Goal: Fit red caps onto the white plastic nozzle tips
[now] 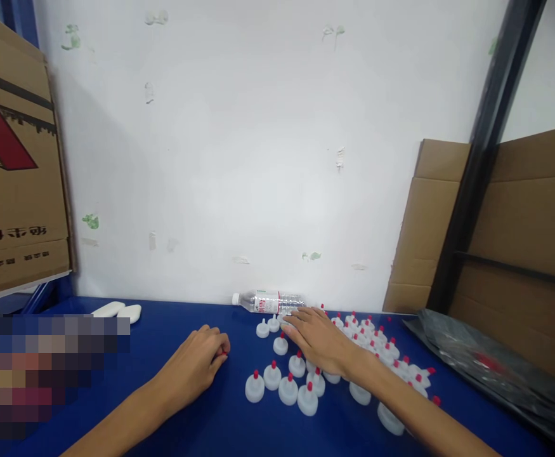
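My left hand (205, 357) is curled over the blue table, left of the caps, with a bit of red showing at its fingertips, like one of the small red tips. My right hand (319, 339) reaches over the group with fingers stretched forward, close to plain white nozzle caps (262, 328) that bear no red tip. Its palm and forearm hide part of the group. Several white nozzle caps with red tips (307, 400) stand upright around and beneath it. Behind its fingers a clear plastic bottle (267, 302) with a white lid lies on its side.
The blue table (163, 320) meets a white wall (239, 158). Two white objects (129, 313) lie at the back left. A printed cardboard box (15, 190) stands left. Cardboard (529, 241), a dark post (472, 178) and dark plastic bags (486, 362) bound the right.
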Tool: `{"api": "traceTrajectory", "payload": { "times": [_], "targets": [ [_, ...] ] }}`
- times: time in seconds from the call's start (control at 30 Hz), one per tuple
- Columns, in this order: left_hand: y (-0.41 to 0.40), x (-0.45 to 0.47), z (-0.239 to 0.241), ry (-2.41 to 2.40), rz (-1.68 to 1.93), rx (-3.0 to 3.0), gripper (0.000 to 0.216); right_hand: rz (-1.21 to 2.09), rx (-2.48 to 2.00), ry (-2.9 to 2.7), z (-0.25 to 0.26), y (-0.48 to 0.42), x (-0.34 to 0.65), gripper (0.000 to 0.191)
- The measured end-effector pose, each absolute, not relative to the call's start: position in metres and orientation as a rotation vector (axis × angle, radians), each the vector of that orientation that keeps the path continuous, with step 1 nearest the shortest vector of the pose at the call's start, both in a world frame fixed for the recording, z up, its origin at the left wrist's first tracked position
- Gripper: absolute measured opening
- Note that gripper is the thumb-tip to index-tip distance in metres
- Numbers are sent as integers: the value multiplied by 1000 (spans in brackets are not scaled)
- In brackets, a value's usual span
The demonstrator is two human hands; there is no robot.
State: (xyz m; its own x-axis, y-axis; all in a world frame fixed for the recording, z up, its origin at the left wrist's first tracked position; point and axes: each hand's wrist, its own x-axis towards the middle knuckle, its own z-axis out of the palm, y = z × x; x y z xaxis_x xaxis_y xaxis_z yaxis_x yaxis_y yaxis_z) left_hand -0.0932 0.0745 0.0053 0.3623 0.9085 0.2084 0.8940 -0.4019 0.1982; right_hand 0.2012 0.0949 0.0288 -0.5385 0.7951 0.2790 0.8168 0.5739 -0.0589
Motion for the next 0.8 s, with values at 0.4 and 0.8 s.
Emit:
{"api": "traceTrajectory", "payload": {
  "times": [0.4, 0.8],
  "targets": [
    [66, -86, 8, 1594, 467, 2529, 26, -94, -1369, -2523, 28, 97, 205, 54],
    [68, -86, 3, 1478, 636, 2444, 17, -99, -1236, -2428, 48, 76, 189, 11]
  ]
}}
